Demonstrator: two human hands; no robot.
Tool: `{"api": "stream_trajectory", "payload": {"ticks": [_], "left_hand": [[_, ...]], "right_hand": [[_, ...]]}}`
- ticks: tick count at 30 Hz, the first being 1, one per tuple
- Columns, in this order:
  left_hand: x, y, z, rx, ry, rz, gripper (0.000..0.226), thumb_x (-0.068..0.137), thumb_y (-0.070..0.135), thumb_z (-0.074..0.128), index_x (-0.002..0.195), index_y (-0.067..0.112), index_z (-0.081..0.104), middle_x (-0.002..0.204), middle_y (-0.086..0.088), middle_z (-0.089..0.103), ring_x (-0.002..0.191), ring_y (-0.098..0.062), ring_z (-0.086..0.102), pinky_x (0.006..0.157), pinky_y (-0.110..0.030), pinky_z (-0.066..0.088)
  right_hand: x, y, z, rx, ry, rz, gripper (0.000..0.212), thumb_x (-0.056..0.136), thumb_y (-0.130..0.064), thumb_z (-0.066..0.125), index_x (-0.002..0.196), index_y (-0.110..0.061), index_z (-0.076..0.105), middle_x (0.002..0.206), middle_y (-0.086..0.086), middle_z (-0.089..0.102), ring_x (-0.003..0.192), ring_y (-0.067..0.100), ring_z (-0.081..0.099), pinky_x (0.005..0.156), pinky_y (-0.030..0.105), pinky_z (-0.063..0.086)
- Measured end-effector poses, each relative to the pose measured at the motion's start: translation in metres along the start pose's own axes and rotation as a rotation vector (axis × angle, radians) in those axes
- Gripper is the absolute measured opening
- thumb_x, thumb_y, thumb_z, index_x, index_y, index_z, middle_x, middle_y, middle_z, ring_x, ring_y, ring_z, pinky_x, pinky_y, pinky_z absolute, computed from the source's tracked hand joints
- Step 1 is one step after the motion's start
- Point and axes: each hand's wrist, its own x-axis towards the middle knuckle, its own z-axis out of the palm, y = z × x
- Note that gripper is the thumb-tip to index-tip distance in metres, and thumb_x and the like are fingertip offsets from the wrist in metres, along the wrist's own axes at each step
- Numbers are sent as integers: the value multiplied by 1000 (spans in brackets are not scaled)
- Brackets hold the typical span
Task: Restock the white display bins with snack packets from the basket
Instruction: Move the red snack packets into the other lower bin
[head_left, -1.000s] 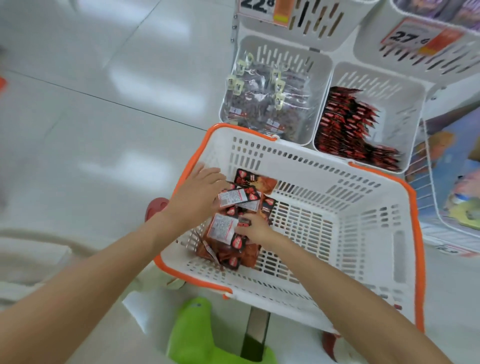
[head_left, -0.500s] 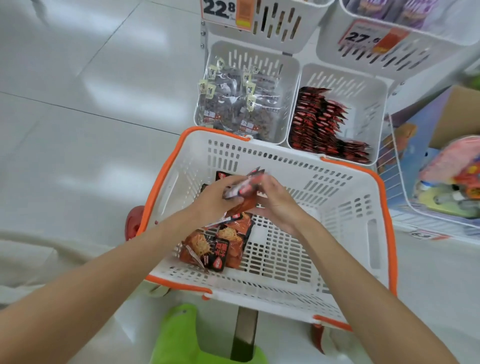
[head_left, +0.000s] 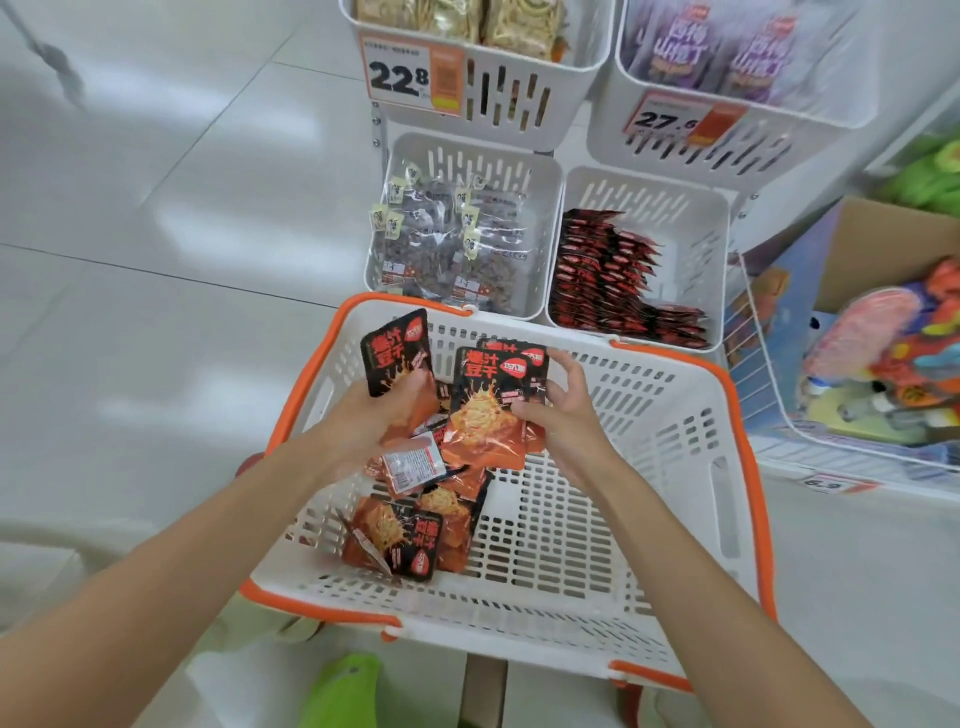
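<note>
Over on the left it's just shiny pale floor tile (head_left: 156, 234), nothing going on. Moving in, the left hand (head_left: 382, 413) has its fingers curled round the bottom of a black-and-orange snack packet (head_left: 396, 344), holding it upright above the basket's left side. Right under that hand sits the loose pile of packets (head_left: 410, 525) on the basket floor, one of them flipped to show its white label (head_left: 413, 464). Beyond the basket's far rim, the lower left bin (head_left: 519, 171) is packed with clear bags of dark snacks (head_left: 447, 249).

Next, the right hand (head_left: 569, 410) pinches a second packet (head_left: 491, 405) by its right edge, thumb on the front, fingers wrapped behind, and another packet peeks out at the back. Both held packets sit close together, not quite touching as far as I can tell.

The white basket (head_left: 675, 395) with the orange rim takes up the middle. Behind it, the lower right bin (head_left: 691, 249) holds a row of the same red-black packets (head_left: 602, 280), stacked along its left side, the rest bare. Up top are two more bins with price tags (head_left: 400, 78). On the far right, a wire rack of colourful toys (head_left: 893, 358).
</note>
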Motion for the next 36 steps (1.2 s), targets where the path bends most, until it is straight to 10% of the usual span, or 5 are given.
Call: {"api": "stream_trajectory", "payload": {"ticks": [10,15,24,30,36], "left_hand": [[-4,-3,44,-50,-254,-130,39,89,8,68,127,16,60,118,-11,70,106,-31,69,79,-45,60],[14,-1,56,292,-297,-11,43,85,12,75,114,41,61,116,12,69,110,-12,63,90,-31,51],[87,42,112,1008,-431,216,14,88,17,71,96,21,60,77,-2,65,73,-17,60,57,-9,43],[170,79,158,848,-399,336,97,70,25,89,147,25,30,133,1,56,119,-18,57,102,-39,48],[254,68,180,1373,-300,583,81,95,50,55,158,25,11,164,0,13,152,-21,9,120,-36,10]], "right_hand": [[-14,0,27,-112,-120,-50,43,99,-15,56,140,-19,43,130,-3,60,117,16,60,90,30,54],[-9,-24,9,-138,-176,-32,90,95,0,57,155,-41,4,155,-6,28,131,22,48,110,49,41],[10,-95,-59,-1107,-296,-342,92,79,-21,81,153,-32,28,154,-8,38,138,11,39,112,35,38],[55,-140,-132,-992,-46,-443,31,85,-11,75,111,-25,66,91,-10,68,79,0,61,72,23,49],[120,-150,-220,-1140,340,-638,32,87,-11,72,118,-11,66,95,-1,67,88,16,63,83,34,48]]}}
